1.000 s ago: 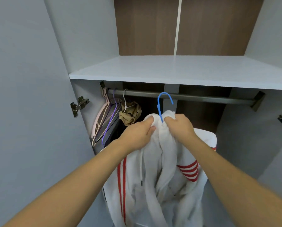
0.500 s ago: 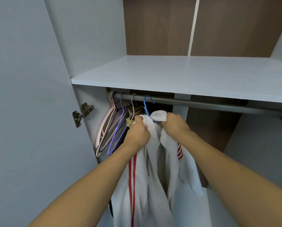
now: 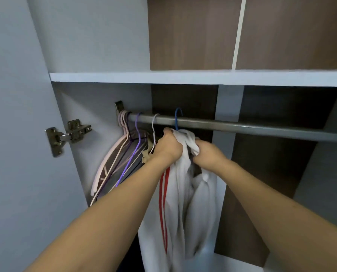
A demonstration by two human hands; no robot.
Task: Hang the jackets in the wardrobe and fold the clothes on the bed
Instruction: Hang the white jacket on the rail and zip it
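While it hangs in the centre of the frame, the white jacket (image 3: 185,193) shows two red stripes running down its left side and falls in loose folds, its long axis nearly vertical from the collar at the top to the hem at the lower edge of the frame. Its collar is bunched just below the blue hanger hook (image 3: 177,118), which loops over the grey metal rail (image 3: 242,126). The left hand (image 3: 168,147) grips the collar fabric on the left, fingers curled round it, and the right hand (image 3: 207,153) clutches the fabric on the right, the two hands close together but not touching. To the left, pink, purple and white empty hangers (image 3: 124,160) crowd the rail's end. Above runs the white shelf (image 3: 183,77); a metal hinge (image 3: 67,134) sits at middle left.
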